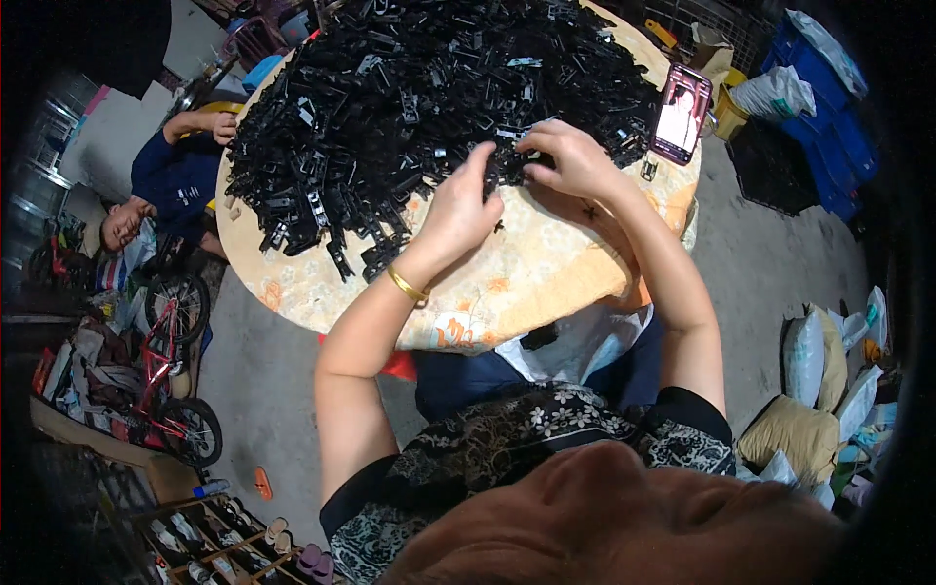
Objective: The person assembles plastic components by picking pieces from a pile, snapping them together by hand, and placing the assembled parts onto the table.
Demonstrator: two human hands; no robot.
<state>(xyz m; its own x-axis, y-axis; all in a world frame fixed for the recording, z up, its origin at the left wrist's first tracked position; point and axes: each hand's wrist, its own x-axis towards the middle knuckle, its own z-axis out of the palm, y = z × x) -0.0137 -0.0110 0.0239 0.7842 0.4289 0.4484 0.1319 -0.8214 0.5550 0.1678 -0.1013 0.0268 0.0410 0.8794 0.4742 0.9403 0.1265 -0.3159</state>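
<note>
A large heap of small black plastic clips (390,127), some with shiny metal bits, covers most of a round table with a floral yellow cloth (546,263). At the heap's near edge my left hand (456,210), a gold bangle at its wrist, has thumb and forefinger apart, with nothing visible between them. To its right, my right hand (575,161) is bent over the clips, finger and thumb curled round something dark. What it holds cannot be told apart from the black pieces behind it. Both hands are close together but do not touch.
A phone (680,114) showing a picture stands at the table's right edge. At the left, another person (175,185) has a hand by the heap. A red bicycle (166,366) and shoe rack (229,541) are at left; stuffed sacks (795,434) and blue crates (824,127) at right.
</note>
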